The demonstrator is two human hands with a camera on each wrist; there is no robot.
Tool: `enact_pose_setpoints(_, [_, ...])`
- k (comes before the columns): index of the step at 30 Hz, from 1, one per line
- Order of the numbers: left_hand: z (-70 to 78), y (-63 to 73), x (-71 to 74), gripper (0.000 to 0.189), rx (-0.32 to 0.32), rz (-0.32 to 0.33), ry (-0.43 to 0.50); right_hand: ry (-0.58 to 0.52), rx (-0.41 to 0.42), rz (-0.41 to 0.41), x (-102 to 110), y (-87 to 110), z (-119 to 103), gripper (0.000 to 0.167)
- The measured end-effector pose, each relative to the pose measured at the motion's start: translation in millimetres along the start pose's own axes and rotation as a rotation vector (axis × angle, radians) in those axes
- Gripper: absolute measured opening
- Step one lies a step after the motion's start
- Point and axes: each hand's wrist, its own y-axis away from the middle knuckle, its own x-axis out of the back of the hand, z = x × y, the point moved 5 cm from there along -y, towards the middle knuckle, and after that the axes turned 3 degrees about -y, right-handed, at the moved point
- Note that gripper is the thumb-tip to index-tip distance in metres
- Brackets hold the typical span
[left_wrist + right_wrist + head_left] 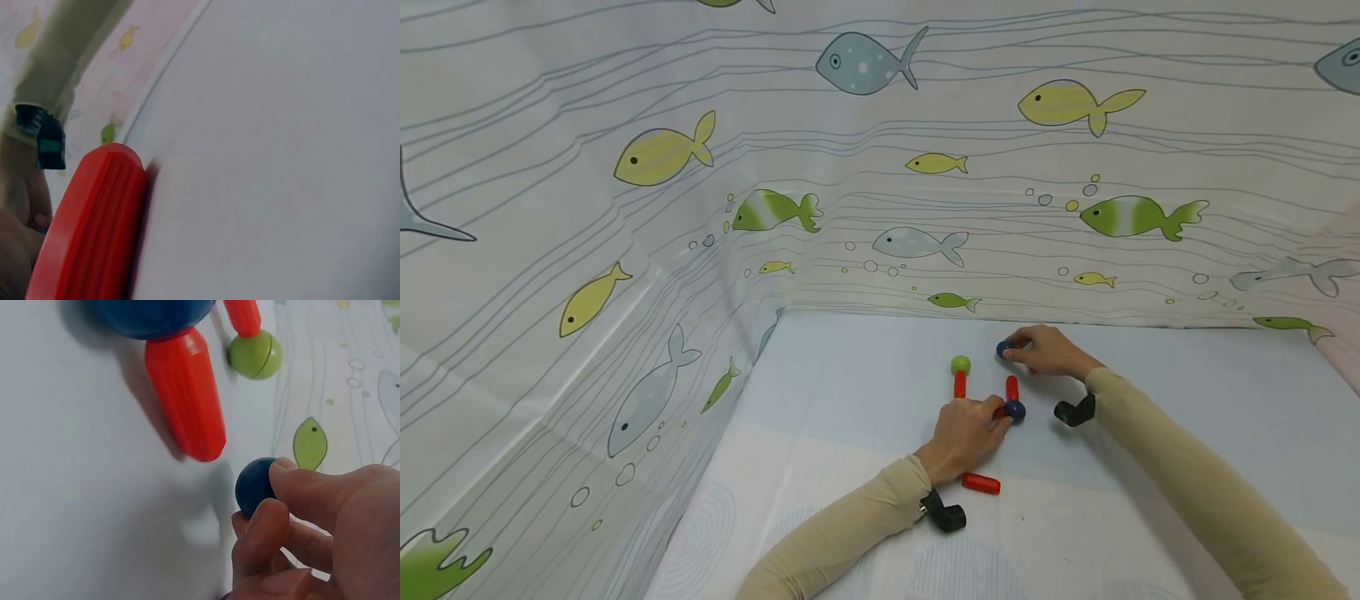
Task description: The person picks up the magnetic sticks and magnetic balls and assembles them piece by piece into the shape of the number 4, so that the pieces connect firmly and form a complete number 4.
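Observation:
My right hand (1043, 350) pinches a small blue ball (255, 485) between thumb and fingers, near the back of the table. Further forward, the left hand (966, 433) holds another blue ball (1016, 412) at its fingertips. A red rod (187, 400) runs from that ball toward the back, and a short bit of red shows beside the left fingers. Left of these, a green ball (960, 364) caps a red rod (960, 385) whose near end is hidden behind the left hand. A loose red rod (981, 483) lies by the left wrist, large in the left wrist view.
The pale table (850, 358) ends at a fish-printed cloth wall (850, 192) behind and on the left. Black wrist cameras hang under both cuffs, the left one (947, 514) close to the loose rod.

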Motion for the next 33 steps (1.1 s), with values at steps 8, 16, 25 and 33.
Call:
enact_pose_setpoints(8, [2.6,-1.4,-1.0,0.029,-0.048,0.001,0.005,-0.032,-0.034,-0.041,-0.9,13.0,7.4,0.052])
enact_pose_setpoints(16, [4.1,-3.4,-3.9,0.025,-0.098,0.018,0.004,-0.071,-0.043,-0.048,-2.5,23.8,7.4,0.052])
enact_pose_setpoints(25, [5.7,-3.9,-0.3,0.021,-0.105,0.03,0.006,-0.077,-0.05,-0.051,-5.6,29.9,12.5,0.05])
enact_pose_setpoints(33, [6.1,-3.0,0.2,0.021,-0.1,0.036,0.009,-0.094,-0.061,-0.054,-6.6,30.7,16.6,0.051])
